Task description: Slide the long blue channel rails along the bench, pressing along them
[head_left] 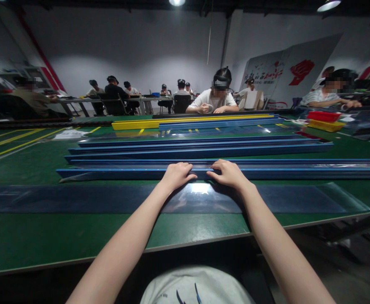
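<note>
A long blue channel-shaped strip (124, 173) lies across the green table, with clear film along it. My left hand (177, 174) is on this strip near its middle, fingers over the far side and thumb on the near wall. A short gap to the right, my right hand (229, 172) grips the same strip in a like way, its thumb pointing left. Between my arms, nearer the table edge, a flat sheet of clear film (200, 198) lies with a bright reflection on it.
Beyond lie more blue strips (200, 151), a yellow strip (134, 125), and red (324, 116) and yellow (325, 125) trays at the right. Across the table (77, 236) a person (213, 99) works; several people sit farther back.
</note>
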A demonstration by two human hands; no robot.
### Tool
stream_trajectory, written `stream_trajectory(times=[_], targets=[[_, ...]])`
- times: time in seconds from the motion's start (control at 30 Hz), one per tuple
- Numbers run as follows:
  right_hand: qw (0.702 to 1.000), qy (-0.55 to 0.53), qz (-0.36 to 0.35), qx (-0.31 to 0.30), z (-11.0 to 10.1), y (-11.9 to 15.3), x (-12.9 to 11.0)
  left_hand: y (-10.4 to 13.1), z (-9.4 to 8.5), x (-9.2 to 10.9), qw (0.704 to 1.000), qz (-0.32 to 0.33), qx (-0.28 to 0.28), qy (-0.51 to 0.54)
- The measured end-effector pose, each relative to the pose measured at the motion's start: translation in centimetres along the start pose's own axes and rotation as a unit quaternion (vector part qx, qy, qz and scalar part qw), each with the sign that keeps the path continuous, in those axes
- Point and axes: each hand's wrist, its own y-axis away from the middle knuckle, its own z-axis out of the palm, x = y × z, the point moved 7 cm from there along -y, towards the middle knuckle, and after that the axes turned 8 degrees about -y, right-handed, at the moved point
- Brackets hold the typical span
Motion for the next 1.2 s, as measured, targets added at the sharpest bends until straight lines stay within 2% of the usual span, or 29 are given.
stream_trajectory(times=[0.77, 1.2], targets=[[1.0, 0.01, 0.009, -0.007, 0.09, -0.06, 0.01, 0.2, 0.47, 0.03, 1.0, 0.013, 0.013, -0.002], [1.0, 0.012, 0.011, -0.009, -0.09, -0.03, -0.27, 0.2, 0.49, 0.1, 1.0, 0.016, -0.004, 0.017]])
